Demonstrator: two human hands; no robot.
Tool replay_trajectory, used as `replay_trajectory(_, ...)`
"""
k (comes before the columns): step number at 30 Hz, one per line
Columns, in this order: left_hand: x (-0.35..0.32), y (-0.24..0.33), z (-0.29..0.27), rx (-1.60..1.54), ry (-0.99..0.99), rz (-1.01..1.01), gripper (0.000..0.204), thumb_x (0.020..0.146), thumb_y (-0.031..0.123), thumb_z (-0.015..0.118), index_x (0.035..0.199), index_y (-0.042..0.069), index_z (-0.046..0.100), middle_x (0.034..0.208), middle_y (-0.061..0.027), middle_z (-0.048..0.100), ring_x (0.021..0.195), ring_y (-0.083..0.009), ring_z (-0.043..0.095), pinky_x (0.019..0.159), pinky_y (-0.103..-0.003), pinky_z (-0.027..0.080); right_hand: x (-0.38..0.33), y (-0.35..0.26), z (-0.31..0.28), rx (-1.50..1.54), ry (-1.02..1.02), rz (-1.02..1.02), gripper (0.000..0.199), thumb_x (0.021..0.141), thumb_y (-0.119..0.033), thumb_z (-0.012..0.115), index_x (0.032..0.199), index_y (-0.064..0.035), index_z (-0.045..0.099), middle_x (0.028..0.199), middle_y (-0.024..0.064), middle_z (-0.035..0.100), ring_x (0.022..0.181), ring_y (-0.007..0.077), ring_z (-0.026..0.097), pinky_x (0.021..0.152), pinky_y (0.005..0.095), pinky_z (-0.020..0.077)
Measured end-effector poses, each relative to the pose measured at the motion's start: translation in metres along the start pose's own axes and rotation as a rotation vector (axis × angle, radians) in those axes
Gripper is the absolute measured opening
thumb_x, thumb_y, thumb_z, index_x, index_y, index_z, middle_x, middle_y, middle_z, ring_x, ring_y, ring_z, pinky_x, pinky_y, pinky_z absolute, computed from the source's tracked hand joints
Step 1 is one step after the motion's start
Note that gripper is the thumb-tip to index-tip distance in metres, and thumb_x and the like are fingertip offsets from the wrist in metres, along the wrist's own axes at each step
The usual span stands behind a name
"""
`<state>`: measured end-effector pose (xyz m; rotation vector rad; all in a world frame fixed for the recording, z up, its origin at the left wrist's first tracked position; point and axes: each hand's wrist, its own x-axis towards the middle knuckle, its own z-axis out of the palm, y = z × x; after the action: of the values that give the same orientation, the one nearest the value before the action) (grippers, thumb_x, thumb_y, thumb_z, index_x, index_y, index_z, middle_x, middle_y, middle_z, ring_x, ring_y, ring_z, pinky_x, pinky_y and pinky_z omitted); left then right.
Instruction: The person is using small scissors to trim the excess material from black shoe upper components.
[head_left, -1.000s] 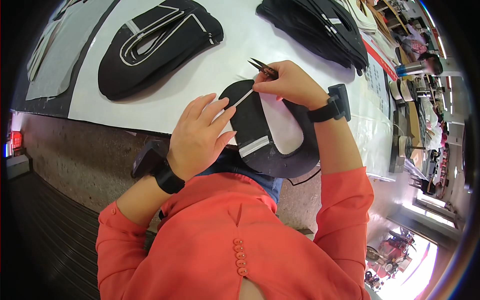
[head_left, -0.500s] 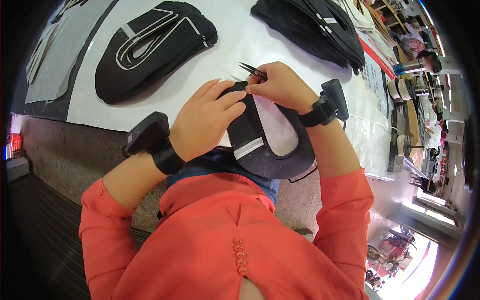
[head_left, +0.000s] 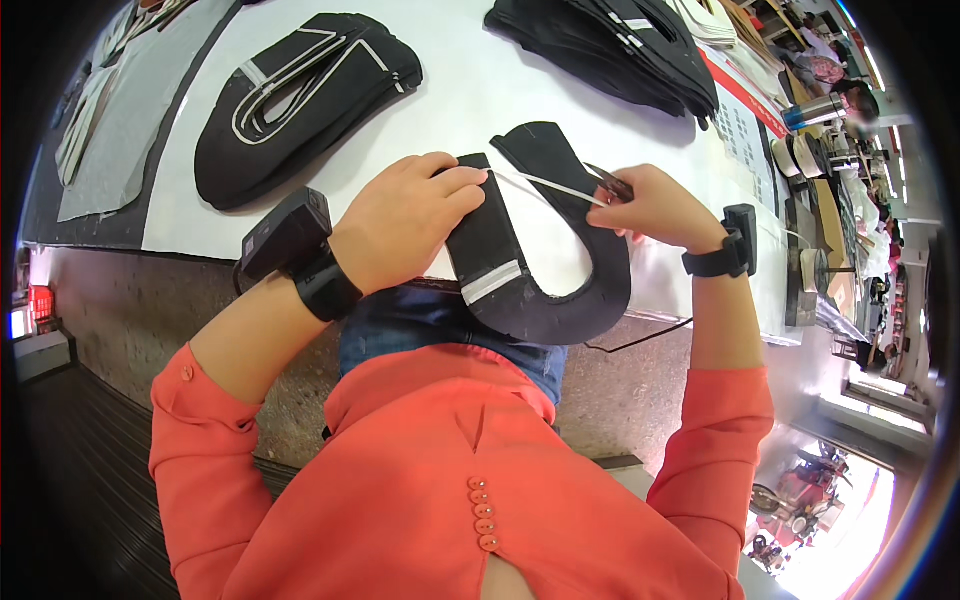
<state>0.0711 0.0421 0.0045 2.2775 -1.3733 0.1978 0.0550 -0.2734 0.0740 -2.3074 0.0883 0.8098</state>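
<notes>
shifted since the earlier frame: right hand, now farther right, with a white strip exposed between both hands.

item: black u-shaped piece, centre of frame, on the white tabletop.

right hand: pinching the strip's far end, dark snips tucked in the grip. left hand: palm down, fingers bent, fingertips on the piece's left arm at the strip's near end.

done: pale band across the left arm. apparently outstanding: the strip, spanning the gap, and white outlines like those on the black stack, upper left.
</notes>
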Motion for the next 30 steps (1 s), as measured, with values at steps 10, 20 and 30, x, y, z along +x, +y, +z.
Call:
replay_trajectory(10,-0.002,0.005,0.005,-0.010,0.031,-0.014,0.028,0.084,0.000,0.069,0.112,0.005,0.064,0.132,-0.0082,0.065,0.119,-0.0330,0.059,0.102,-0.043,0.049,0.000,0.042,-0.001,0.269,-0.167,0.031,0.032,0.093,-0.035,0.070,0.098,-0.0028,0.073,0.078,0.0037,0.075,0.062,0.0086,0.061,0.055,0.0238,0.0484)
replay_trajectory(20,-0.011,0.054,0.019,0.223,0.119,-0.245,0.042,0.084,0.023,0.078,0.121,0.006,0.068,0.125,-0.0105,0.065,0.112,-0.0301,0.059,0.097,-0.044,0.047,0.015,-0.008,0.022,0.011,0.427,-0.299,0.029,0.094,-0.028,0.066,0.098,0.0000,0.074,0.079,0.0052,0.075,0.068,0.0128,0.064,0.060,0.0290,0.0507)
replay_trajectory(30,-0.040,0.052,0.013,0.125,0.156,-0.192,0.047,0.081,0.019,0.080,0.124,0.004,0.068,0.126,-0.0068,0.063,0.120,-0.0287,0.055,0.102,-0.044,0.045,-0.005,-0.039,0.067,0.283,0.106,-0.182,0.041,0.090,-0.042,0.076,0.083,-0.0008,0.075,0.067,0.0037,0.070,0.057,0.0077,0.060,0.053,0.0240,0.0458)
